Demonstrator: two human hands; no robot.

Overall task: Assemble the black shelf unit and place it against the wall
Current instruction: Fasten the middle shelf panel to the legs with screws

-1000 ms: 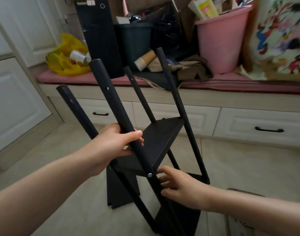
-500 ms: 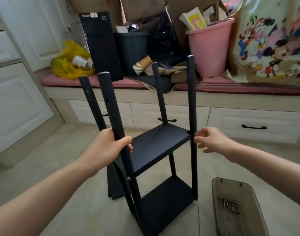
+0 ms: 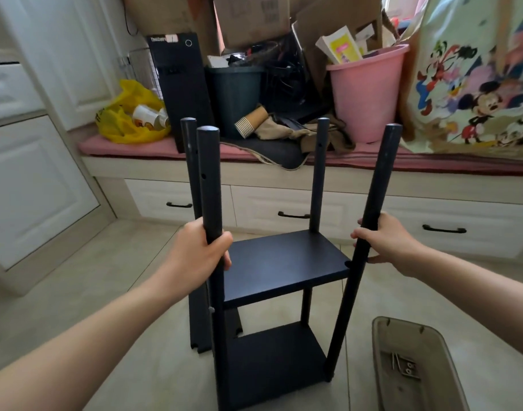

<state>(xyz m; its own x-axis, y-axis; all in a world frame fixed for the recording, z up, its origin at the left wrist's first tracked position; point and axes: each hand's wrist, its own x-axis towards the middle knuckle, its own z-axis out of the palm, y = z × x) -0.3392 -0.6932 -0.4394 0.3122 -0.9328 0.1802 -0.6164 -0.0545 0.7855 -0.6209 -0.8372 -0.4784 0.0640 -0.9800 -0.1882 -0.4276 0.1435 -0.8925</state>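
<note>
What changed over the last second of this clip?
The shelf unit swung from tilted to upright. The right hand moved from low beside the left post, rose and took hold of the right post. The left hand kept its grip on the left post.

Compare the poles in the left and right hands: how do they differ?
The left pole stands nearly upright; the right pole leans, its top out to the right. The left hand wraps fully round its pole; the right hand holds its pole more loosely. The left pole shows a side hole near its top; the right shows none. Both are black, round and rise above the middle shelf.
</note>
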